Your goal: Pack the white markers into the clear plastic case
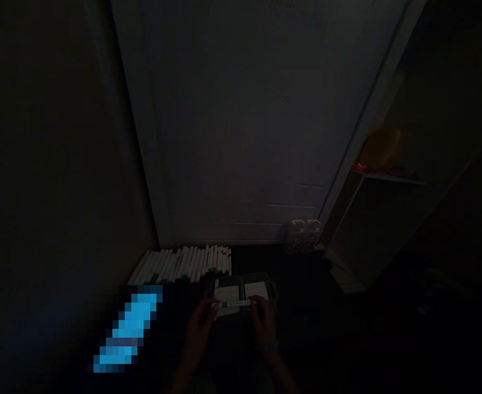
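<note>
Between my two hands a white marker [236,303] with a green band is held level, one end in each hand. My left hand [202,317] pinches its left end; my right hand [263,317] pinches the right end. Just behind and below the marker lies an open dark case [274,290] with white contents in both halves; what these are is too dark to tell. Beyond my left hand, a long row of white markers [183,264] with coloured ends lies side by side on the dark surface.
A pixelated bright blue patch [130,328] covers something at the left. Two clear containers [302,236] stand against the pale panel [233,137] at the back. At the right, a shelf unit [372,230] holds a rounded orange object [380,148]. The room is very dark.
</note>
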A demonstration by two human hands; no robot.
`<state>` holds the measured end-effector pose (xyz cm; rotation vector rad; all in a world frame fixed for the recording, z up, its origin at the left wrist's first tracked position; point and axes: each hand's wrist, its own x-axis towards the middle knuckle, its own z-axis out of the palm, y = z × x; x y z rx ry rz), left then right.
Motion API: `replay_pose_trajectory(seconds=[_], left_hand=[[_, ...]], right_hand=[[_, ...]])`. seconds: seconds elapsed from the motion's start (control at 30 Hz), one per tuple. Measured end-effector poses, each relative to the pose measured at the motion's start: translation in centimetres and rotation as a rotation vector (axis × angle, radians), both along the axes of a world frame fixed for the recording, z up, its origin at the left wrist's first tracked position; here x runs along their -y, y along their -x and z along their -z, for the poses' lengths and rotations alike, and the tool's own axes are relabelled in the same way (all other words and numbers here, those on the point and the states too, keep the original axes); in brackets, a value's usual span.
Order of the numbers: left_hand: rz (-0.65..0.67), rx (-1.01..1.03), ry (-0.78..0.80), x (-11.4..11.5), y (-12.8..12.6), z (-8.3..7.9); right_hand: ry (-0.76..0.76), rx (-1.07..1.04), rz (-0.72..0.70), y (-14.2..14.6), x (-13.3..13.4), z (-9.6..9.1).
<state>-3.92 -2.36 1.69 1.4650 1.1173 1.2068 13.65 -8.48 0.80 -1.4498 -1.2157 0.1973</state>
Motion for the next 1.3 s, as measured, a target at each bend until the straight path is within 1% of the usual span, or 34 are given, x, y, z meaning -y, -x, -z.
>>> replay_pose_trajectory(seconds=[0.2, 0.4, 0.53, 0.7, 0.83, 0.93, 1.13, 1.3], left_hand=[[-0.045, -0.001, 0.017, 0.0, 0.0, -0.4], [-0.029, -0.002, 0.025, 0.1, 0.1, -0.7], [-0.049, 0.004, 0.013, 0.1, 0.1, -0.7], [-0.058, 0.012, 0.003, -0.1, 0.1, 0.0], [-0.116, -0.097, -0.073, -0.4, 0.3, 0.7], [-0.104, -0.158, -0.116, -0.5, 0.3, 0.9], [-0.095, -0.116, -0.05, -0.6, 0.3, 1.3], [-0.135, -0.042, 0.016, -0.9, 0.6, 1.4]], right_hand=[[-0.017, -0.015, -0.027, -0.1, 0.0, 0.1], [-0.016, -0.013, -0.018, 0.0, 0.1, 0.1], [-0.011, 0.016, -0.017, 0.0, 0.2, -0.1], [-0.005, 0.013, -0.026, -0.1, 0.3, -0.3], [-0.002, -0.022, -0.037, -0.1, 0.3, -0.2], [-0.008, -0.054, -0.033, -0.1, 0.2, 0.0], [-0.021, -0.045, -0.016, -0.1, 0.2, 0.3], [0.006, 0.059, -0.017, 0.3, 0.3, 0.3]])
